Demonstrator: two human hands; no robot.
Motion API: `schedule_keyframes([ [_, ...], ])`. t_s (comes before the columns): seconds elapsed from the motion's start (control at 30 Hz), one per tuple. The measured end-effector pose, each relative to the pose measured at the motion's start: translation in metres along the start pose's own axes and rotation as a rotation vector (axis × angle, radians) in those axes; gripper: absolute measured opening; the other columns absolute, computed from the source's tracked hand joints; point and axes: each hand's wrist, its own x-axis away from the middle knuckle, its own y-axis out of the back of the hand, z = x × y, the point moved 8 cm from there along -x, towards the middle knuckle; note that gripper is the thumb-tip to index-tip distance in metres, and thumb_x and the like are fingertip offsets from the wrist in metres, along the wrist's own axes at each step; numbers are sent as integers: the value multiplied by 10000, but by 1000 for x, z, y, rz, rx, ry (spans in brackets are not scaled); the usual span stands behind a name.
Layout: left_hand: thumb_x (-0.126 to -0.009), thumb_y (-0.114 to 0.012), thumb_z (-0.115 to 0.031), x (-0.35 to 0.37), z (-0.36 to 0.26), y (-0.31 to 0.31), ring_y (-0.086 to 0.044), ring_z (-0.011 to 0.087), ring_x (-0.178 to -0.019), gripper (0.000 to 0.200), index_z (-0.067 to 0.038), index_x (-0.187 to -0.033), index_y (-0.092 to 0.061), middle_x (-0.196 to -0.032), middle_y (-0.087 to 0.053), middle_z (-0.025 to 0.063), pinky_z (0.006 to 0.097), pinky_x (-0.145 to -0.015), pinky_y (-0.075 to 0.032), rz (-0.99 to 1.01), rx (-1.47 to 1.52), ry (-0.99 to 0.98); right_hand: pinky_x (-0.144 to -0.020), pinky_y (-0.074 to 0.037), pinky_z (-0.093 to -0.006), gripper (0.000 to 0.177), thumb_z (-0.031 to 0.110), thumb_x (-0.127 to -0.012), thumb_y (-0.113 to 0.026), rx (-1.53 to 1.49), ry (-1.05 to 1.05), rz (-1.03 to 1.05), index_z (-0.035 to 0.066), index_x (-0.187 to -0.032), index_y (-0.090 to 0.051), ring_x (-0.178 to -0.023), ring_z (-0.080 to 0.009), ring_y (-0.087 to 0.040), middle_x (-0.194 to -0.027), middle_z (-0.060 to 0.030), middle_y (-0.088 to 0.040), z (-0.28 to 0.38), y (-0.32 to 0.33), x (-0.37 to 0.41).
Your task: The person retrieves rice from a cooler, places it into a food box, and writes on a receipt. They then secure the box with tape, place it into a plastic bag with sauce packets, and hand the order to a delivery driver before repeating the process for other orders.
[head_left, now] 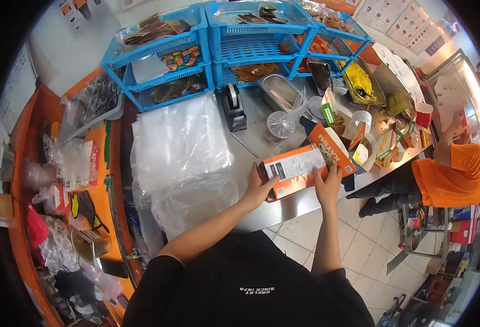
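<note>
Two hands clamped on orange box (301, 165).
Left hand (259, 189) at its 8 o'clock end, right hand (327, 185) at 4 o'clock; tape dispenser (233, 109) off at 11 o'clock.

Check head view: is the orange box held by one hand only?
No: the left hand and the right hand both grip the orange box at its near edge, above the steel counter.

Steel counter (283, 204), pale tiled floor (360, 256), orange side shelf (106, 141), white wall (60, 49)
</note>
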Motion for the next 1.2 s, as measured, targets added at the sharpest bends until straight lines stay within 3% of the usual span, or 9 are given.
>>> schedule_keyframes([
  [0.07,-828,-683,-191,5,-12,-6,-523,196,-1088,599,47,-1223,-301,-1142,-510,153,328,-915,-446,-3,66,17,-933,-390,-378,422,228,-887,-568,-124,-68,200,-47,-1202,-521,-1113,-328,-509,-1220,-223,-510,-29,-3,-10],
  [0.17,-778,-702,-182,1,10,-1,-514,201,-1078,635,42,-1226,-312,-1134,-497,145,339,-926,-429,-13,69,64,-1016,-353,-328,557,420,-942,-488,-966,-396,345,9,-1316,-454,-1204,-181,-473,-1355,-77,-467,-67,-42,-6],
  [0.27,-703,-710,-205,5,15,-2,-446,208,-1145,675,26,-1221,-345,-1155,-450,139,344,-985,-368,-90,-136,-65,-1017,-381,-352,574,434,-945,-477,-1529,-604,493,35,-1352,-409,-1205,-193,-489,-1344,-90,-481,-69,-77,5],
  [0.4,-742,-647,-230,31,-54,10,-411,232,-1170,610,13,-1226,-366,-1170,-421,127,361,-1034,-308,-3,187,97,-955,-451,-383,531,311,-896,-561,-1330,-670,573,-29,-1283,-434,-1114,-243,-567,-1217,-142,-567,-31,-44,36],
  [0.63,-814,-583,-234,140,-195,125,-394,250,-1255,715,31,-1398,-266,-1333,-404,161,367,-1059,-299,6,-197,173,-971,-397,-316,514,324,-914,-525,-1155,-618,997,-49,-1260,-453,-1073,-191,-554,-1196,-130,-565,136,-41,125],
  [0.97,-857,-570,-228,146,-49,223,-471,183,-1189,578,21,-1339,-371,-1246,-510,114,322,-1009,-370,-197,158,421,-1007,-381,-340,511,401,-942,-464,-950,-468,1157,-21,-1231,-483,-1146,-224,-530,-1208,-144,-570,152,-157,136],
  [1.07,-849,-606,-232,146,-76,235,-530,225,-1107,464,18,-1221,-487,-1149,-575,136,351,-945,-410,-96,-354,230,-972,-375,-359,484,389,-952,-456,-723,-296,970,-19,-1210,-497,-1152,-235,-496,-1237,-165,-534,113,-172,93],
  [1.17,-831,-638,-227,161,-119,279,-574,283,-836,254,5,-916,-580,-913,-621,158,360,-752,-435,-848,-1147,-244,-904,-409,-362,437,374,-952,-461,-492,-86,670,-22,-1111,-553,-1052,-208,-534,-1130,-159,-579,106,-193,70],
  [1.2,-831,-638,-227,151,-100,288,-574,283,-836,254,5,-916,-580,-913,-621,158,360,-752,-435,-841,-1144,-248,-847,-434,-340,386,324,-944,-489,-580,-152,766,-24,-1090,-566,-974,-184,-556,-1047,-138,-603,114,-208,80],
])
